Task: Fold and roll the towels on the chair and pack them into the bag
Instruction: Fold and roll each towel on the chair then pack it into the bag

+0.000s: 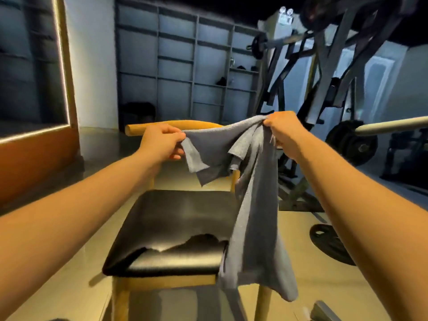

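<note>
At the upper left stands one framed panel (30,66) edged with a lit strip. Left of centre, the left grip (162,141) pinches one corner of the single grey towel (252,205) between thumb and fingers. Right of centre, the right grip (281,133) is clenched round its bunched top edge. The towel stretches between the two, in the air above one wooden chair (176,223) with a black seat, its long part hanging past the seat's right edge. At lower right, one weight plate (328,244) lies on the floor.
</note>
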